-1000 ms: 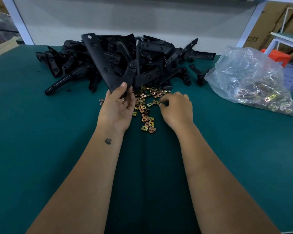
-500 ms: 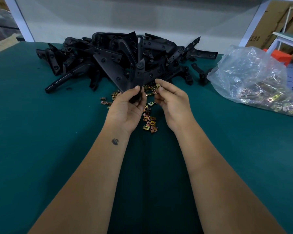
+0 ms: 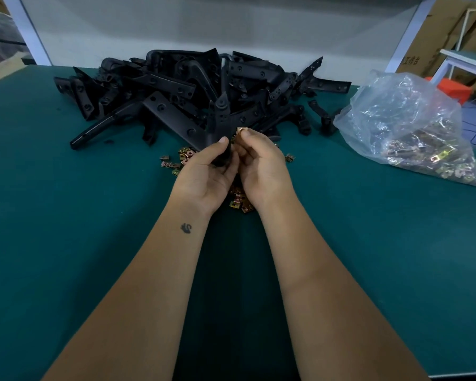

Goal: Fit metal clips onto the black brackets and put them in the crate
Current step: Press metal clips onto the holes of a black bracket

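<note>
Black bracket (image 3: 176, 116), gripped low by the left hand (image 3: 204, 177), angled up-left, while the right hand (image 3: 261, 166) pinched a clip (image 3: 241, 131) just right of it.

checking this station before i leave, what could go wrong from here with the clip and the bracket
1. The right hand pinches the metal clip only at its fingertips; it could slip and drop among the loose clips on the table.
2. The left hand holds the black bracket by one end, its long arm near the bracket pile, so it may snag.
3. No crate is in view.
</note>
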The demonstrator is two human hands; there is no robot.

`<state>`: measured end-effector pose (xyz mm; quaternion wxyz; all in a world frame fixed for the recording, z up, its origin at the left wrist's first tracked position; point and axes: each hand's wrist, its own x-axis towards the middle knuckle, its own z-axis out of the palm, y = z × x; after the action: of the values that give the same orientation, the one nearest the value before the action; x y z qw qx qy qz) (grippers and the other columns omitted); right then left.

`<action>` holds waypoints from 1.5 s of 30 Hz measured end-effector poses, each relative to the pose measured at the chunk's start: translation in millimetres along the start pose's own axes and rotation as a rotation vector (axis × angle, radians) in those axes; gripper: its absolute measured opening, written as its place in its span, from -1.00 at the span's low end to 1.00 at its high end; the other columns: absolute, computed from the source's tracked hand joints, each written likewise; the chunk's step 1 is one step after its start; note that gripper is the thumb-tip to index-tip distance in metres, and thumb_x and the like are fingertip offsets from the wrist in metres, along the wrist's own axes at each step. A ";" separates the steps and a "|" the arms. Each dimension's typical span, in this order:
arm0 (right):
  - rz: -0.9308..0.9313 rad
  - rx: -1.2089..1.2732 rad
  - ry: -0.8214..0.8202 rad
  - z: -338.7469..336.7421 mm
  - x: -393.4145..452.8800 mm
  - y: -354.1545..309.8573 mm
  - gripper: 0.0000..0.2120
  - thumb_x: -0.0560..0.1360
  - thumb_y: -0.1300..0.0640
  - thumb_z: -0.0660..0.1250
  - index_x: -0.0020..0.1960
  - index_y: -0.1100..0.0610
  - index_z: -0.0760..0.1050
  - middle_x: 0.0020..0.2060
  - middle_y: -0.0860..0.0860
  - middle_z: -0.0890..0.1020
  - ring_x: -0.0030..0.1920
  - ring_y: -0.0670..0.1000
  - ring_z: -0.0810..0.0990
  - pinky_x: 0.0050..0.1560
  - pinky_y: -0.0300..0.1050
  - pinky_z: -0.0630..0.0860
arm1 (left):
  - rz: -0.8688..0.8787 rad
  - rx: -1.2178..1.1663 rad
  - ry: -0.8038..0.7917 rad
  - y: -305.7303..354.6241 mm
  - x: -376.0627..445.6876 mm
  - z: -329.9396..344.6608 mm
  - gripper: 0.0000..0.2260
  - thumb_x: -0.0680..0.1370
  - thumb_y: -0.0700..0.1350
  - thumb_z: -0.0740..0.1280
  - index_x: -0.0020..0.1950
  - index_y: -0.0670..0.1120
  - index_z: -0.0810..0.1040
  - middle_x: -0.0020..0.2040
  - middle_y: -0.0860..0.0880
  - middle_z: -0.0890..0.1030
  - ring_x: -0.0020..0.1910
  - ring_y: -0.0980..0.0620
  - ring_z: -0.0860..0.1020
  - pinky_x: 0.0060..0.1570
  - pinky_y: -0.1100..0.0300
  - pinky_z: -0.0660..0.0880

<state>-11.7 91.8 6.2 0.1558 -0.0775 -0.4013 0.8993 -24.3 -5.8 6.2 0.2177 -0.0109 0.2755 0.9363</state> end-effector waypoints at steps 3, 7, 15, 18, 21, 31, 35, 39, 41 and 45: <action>0.011 0.009 -0.012 -2.5 0.1 -3.8 -0.79 0.54 0.26 0.34 -0.24 0.14 0.66 -0.29 0.04 0.68 -0.29 -0.07 0.65 -0.22 -0.23 0.59 | -0.023 0.000 -0.005 -0.1 -0.1 0.1 -0.93 0.54 -0.32 0.34 -0.03 -0.23 0.61 -0.14 -0.12 0.67 -0.18 0.04 0.63 -0.11 0.25 0.61; 0.005 -0.052 0.041 -4.5 -1.2 -7.9 -0.87 0.55 0.24 0.34 -0.16 0.18 0.60 -0.27 0.07 0.70 -0.29 -0.04 0.67 -0.27 -0.22 0.58 | -0.048 0.016 -0.018 -0.3 -1.1 0.9 -0.94 0.54 -0.33 0.34 -0.08 -0.24 0.60 -0.20 -0.11 0.66 -0.26 0.05 0.62 -0.19 0.27 0.59; -0.047 -0.166 0.071 -4.0 -5.1 -12.9 -0.87 0.56 0.22 0.33 -0.15 0.14 0.58 -0.26 0.04 0.66 -0.29 -0.04 0.62 -0.29 -0.21 0.55 | -0.076 0.094 -0.033 -3.0 -3.2 2.8 -0.89 0.54 -0.35 0.33 -0.06 -0.19 0.63 -0.18 -0.09 0.66 -0.20 0.04 0.60 -0.21 0.26 0.58; -0.047 -0.164 0.075 -2.3 -5.7 -12.4 -0.88 0.57 0.22 0.33 -0.14 0.14 0.58 -0.22 0.06 0.66 -0.27 -0.03 0.62 -0.23 -0.20 0.55 | -0.081 0.086 -0.033 -3.0 -2.8 2.6 -0.87 0.54 -0.34 0.33 0.04 -0.19 0.58 -0.13 -0.09 0.66 -0.16 0.03 0.61 -0.22 0.27 0.58; -0.050 -0.169 0.081 -1.8 -6.0 -11.8 -0.87 0.57 0.22 0.33 -0.16 0.14 0.57 -0.20 0.09 0.65 -0.24 0.00 0.60 -0.20 -0.17 0.55 | -0.084 0.091 -0.031 -2.9 -2.8 2.7 -0.83 0.54 -0.34 0.33 0.11 -0.19 0.55 -0.07 -0.10 0.65 -0.12 0.02 0.61 -0.22 0.27 0.58; -0.080 -0.204 0.106 -2.7 -6.1 -13.7 -0.84 0.56 0.22 0.33 -0.20 0.13 0.56 -0.19 0.10 0.65 -0.21 0.02 0.60 -0.13 -0.12 0.53 | -0.016 0.221 -0.006 -8.1 -0.7 4.7 -0.75 0.52 -0.39 0.35 0.15 -0.16 0.51 -0.05 -0.08 0.67 -0.10 0.02 0.65 -0.22 0.23 0.59; -0.151 -0.351 0.141 -0.3 -7.1 -12.5 -0.81 0.52 0.19 0.40 -0.27 0.10 0.54 -0.22 0.08 0.59 -0.13 0.04 0.55 -0.05 -0.07 0.50 | 0.049 0.298 -0.020 -10.7 -1.0 6.7 -0.65 0.52 -0.43 0.33 0.24 -0.14 0.49 -0.03 -0.07 0.70 -0.08 0.03 0.70 -0.13 0.20 0.61; -0.307 -0.541 0.166 5.2 -9.3 -7.9 -0.75 0.42 0.14 0.52 -0.26 0.07 0.43 -0.43 -0.20 0.54 -0.37 -0.23 0.50 -0.31 -0.35 0.45 | 0.115 0.454 -0.060 -16.2 -3.5 8.8 -0.60 0.50 -0.44 0.34 0.23 -0.07 0.49 0.05 -0.09 0.70 0.02 -0.04 0.69 -0.06 0.12 0.63; -0.398 -0.650 0.194 6.3 -11.3 -3.9 -0.73 0.40 0.12 0.53 -0.26 0.04 0.42 -0.39 -0.17 0.54 -0.37 -0.24 0.50 -0.31 -0.35 0.45 | 0.147 0.537 -0.063 -18.7 -4.6 8.7 -0.56 0.50 -0.43 0.35 0.28 -0.03 0.48 0.09 -0.08 0.69 0.06 -0.06 0.68 0.02 0.03 0.62; -0.489 -0.747 0.236 8.2 -15.2 0.0 -0.81 0.42 0.10 0.51 -0.24 0.08 0.50 -0.30 -0.07 0.63 -0.26 -0.13 0.59 -0.22 -0.26 0.52 | 0.185 0.606 -0.058 -20.2 -5.3 8.1 -0.55 0.51 -0.40 0.37 0.31 -0.02 0.47 0.09 -0.05 0.69 0.07 -0.06 0.67 0.08 -0.03 0.62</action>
<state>0.5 80.8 11.8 0.3694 -0.1332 -0.6837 0.6151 -10.3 11.5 3.5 0.1328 0.1064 0.5351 0.8275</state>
